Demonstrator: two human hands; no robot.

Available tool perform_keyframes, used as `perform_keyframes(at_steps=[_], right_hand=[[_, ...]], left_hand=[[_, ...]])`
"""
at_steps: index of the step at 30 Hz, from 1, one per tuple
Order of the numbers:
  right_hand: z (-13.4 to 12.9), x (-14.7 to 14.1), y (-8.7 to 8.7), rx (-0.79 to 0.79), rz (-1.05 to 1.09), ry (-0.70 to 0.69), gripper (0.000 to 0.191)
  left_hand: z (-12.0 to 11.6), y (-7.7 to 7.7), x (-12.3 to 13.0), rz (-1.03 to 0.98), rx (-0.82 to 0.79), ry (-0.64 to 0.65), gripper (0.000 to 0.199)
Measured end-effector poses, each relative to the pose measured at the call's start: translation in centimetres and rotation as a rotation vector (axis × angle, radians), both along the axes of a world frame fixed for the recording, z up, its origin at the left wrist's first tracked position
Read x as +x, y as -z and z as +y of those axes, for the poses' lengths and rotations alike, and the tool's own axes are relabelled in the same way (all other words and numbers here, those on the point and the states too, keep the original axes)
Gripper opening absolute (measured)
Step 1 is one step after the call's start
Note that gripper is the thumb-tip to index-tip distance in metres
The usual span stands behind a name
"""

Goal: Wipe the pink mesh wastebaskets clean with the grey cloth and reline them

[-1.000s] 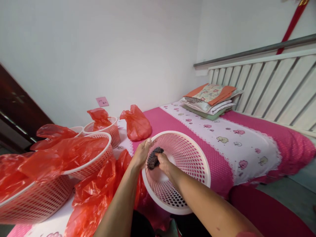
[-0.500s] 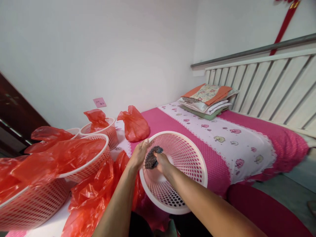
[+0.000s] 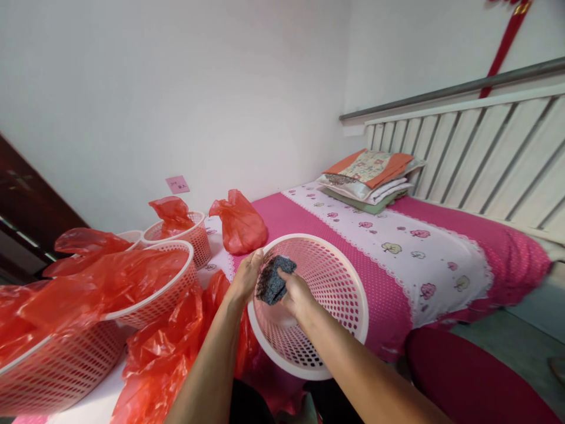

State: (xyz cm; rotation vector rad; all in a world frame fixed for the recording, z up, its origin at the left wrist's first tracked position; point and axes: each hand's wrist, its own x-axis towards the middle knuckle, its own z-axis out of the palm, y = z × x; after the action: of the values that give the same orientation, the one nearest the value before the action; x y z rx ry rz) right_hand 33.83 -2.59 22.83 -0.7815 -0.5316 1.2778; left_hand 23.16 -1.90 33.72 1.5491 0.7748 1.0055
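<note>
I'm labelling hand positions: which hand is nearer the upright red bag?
Left. The left hand, at the basket's rim, is just below the bag in view; the right hand, holding a dark bundle, is farther right.

This looks like a bedroom in a home. A bed (image 3: 384, 303) fills much of the view, spread with a pink dotted cover that has a white, lace-edged band printed with little trees (a decidedly domestic pattern). Cushions and folded bedding (image 3: 368, 176) are stacked at its far end, near a white slatted panel (image 3: 463, 162). Plain pale walls (image 3: 198, 88), a red hanging ornament (image 3: 505, 50) and a dark door (image 3: 30, 203) fit that reading.
</note>
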Motion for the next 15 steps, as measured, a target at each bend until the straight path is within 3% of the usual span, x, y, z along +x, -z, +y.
perform_keyframes(at_steps=[8, 15], right_hand=[[-2.5, -0.5, -3.6, -0.084, 0.220, 0.058, 0.023], [-3.9, -0.8, -5.0, -0.026, 0.121, 0.056, 0.031]], left_hand=[[0.3, 0.4, -0.1, -0.001, -0.003, -0.011, 0.064], [0.6, 0.6, -0.2, 0.020, -0.014, -0.072, 0.065]])
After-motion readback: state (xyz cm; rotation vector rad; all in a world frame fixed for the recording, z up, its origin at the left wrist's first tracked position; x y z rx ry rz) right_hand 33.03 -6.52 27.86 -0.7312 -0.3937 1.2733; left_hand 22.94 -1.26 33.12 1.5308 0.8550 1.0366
